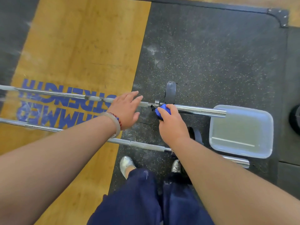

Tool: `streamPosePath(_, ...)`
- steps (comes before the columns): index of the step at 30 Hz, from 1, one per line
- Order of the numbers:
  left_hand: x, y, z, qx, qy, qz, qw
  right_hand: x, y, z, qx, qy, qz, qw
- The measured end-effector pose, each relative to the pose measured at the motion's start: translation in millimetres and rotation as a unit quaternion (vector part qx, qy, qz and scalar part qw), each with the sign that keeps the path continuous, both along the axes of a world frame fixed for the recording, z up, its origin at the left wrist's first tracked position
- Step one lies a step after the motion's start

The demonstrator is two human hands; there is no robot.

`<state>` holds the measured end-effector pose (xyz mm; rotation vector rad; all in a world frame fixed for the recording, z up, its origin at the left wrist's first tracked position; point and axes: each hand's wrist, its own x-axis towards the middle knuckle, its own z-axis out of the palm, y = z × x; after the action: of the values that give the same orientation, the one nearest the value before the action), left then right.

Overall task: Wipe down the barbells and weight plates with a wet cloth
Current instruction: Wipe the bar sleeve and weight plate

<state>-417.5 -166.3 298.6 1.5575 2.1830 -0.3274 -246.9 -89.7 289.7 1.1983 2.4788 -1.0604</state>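
Our right hand (172, 123) is curled tight around a bunched bright blue wet cloth (162, 110) and presses it against the farther long chrome barbell (199, 110), just beside the collar where the shaft meets the thicker sleeve. A small dark grey weight plate (170, 92) stands upright on that sleeve, right behind the cloth. Our left hand (125, 109) is spread flat, fingers straight, over the same bar's shaft just left of the collar; we cannot tell whether the palm touches the steel. A pale bangle (117, 127) and a string of red and blue beads (116, 118) circle that wrist.

A second chrome barbell (142, 145) lies nearer, passing beneath both our forearms. A clear rectangular plastic tub (240, 127) sits between the two bars' right ends. Both bars span the blue-lettered wooden platform (81, 46) and the speckled black rubber mat (211, 54).
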Motion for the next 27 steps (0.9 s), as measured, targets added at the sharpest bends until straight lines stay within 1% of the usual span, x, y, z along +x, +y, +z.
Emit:
streamPosePath(4,-19,5,-9,0.0,0.001,-0.017,1.0,-22,0,-6,0.001,-0.002,-0.01,1.0)
streamPosePath(7,-36,9,-21,-0.001,-0.013,-0.04,0.999,-43,-5,-14,-0.005,-0.003,-0.04,0.999)
streamPosePath(10,-56,10,-34,-0.005,-0.043,-0.062,0.997,-69,-17,-27,-0.018,0.007,-0.103,0.995)
streamPosePath(14,-79,1,-54,0.008,-0.087,-0.132,0.987,-102,-38,-39,-0.033,0.029,-0.182,0.982)
streamPosePath(16,-87,-7,-66,0.013,-0.107,-0.163,0.981,-115,-48,-46,-0.039,0.054,-0.2,0.977)
streamPosePath(18,-91,-10,-79,0.024,-0.151,-0.173,0.973,-123,-53,-56,-0.027,0.073,-0.221,0.972)
streamPosePath(19,-91,-11,-86,0.038,-0.188,-0.156,0.969,-125,-56,-62,-0.021,0.081,-0.237,0.968)
streamPosePath(22,-84,-9,-110,0.097,-0.299,-0.052,0.948,-125,-64,-87,-0.007,0.12,-0.284,0.951)
streamPosePath(24,-74,-5,-130,0.145,-0.308,-0.005,0.94,-121,-67,-109,0.009,0.148,-0.298,0.943)
streamPosePath(25,-68,-3,-141,0.153,-0.302,0.006,0.941,-117,-68,-123,0.024,0.148,-0.299,0.942)
streamPosePath(26,-61,-2,-153,0.157,-0.294,0.018,0.943,-112,-68,-136,0.048,0.142,-0.292,0.945)
streamPosePath(27,-56,-2,-166,0.166,-0.283,0.033,0.944,-107,-70,-150,0.091,0.134,-0.279,0.947)
